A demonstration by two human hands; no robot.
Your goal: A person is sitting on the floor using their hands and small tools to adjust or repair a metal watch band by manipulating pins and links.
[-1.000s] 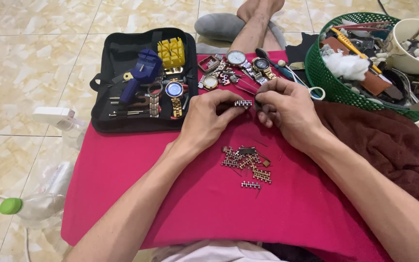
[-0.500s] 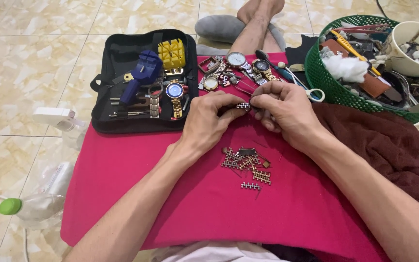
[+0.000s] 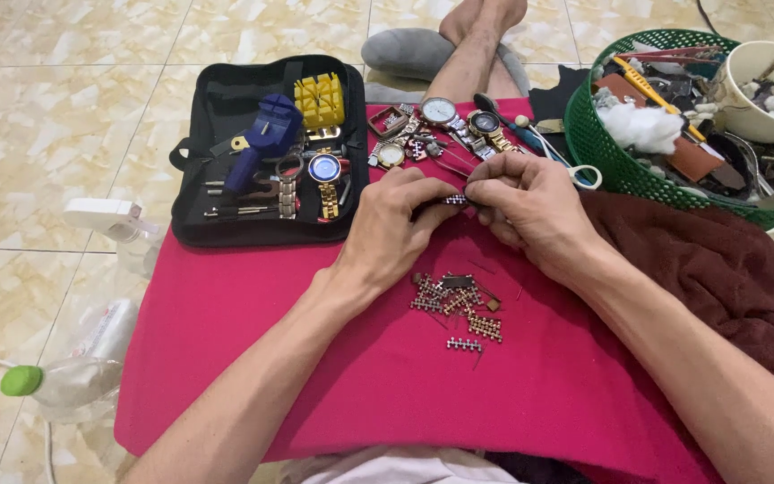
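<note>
We pinch a metal watch-band piece (image 3: 455, 199) with fingers of both hands (image 3: 396, 224) (image 3: 530, 211) over the red cloth (image 3: 315, 341); beige floor tiles (image 3: 55, 116) at nine o'clock.

Your left hand (image 3: 396, 220) and right hand (image 3: 526, 211) cover most of the metal band piece (image 3: 455, 199), so its length can't be told; the green basket (image 3: 624, 161) runs off the right edge; the loose links (image 3: 459, 300) are too small to count.
</note>
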